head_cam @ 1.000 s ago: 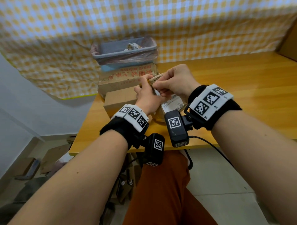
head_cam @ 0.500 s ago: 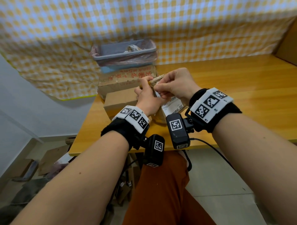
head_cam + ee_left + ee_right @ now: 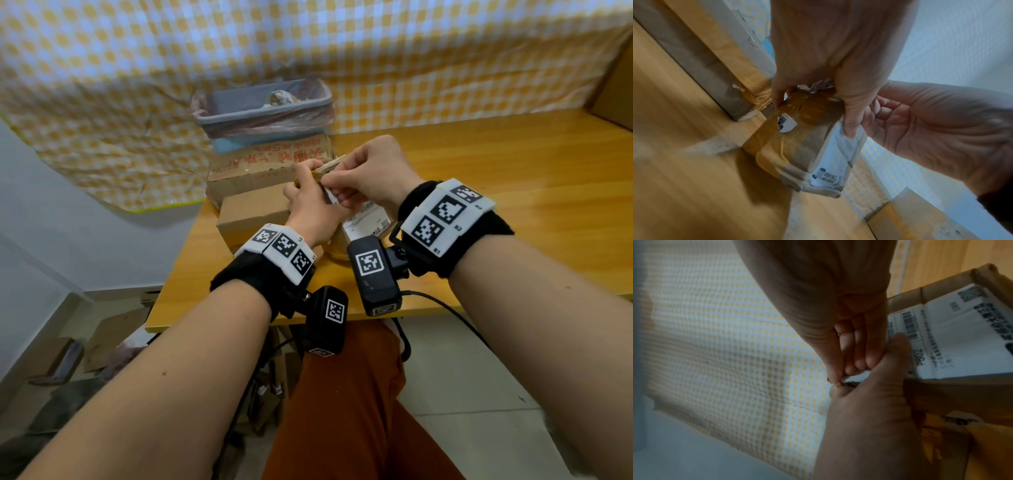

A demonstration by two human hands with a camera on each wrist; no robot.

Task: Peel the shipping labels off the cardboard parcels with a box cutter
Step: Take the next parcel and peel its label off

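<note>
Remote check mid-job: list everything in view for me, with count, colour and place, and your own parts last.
Small parcel: one, brown with tan tape, stood on end on the table, held by both hands.
Shipping label: one, white, on the small parcel, its upper corner lifted.
Other cardboard boxes: two, brown, behind the left hand; the nearer plain, the farther with red print.
Bin: one, grey-blue with a clear liner, on top of the red-printed box.
Table: one, orange wood.
Checked cloth: one, yellow and white, behind.
Box cutter: none visible.
Left hand: grips the parcel's top.
Right hand: pinches the label corner.
</note>
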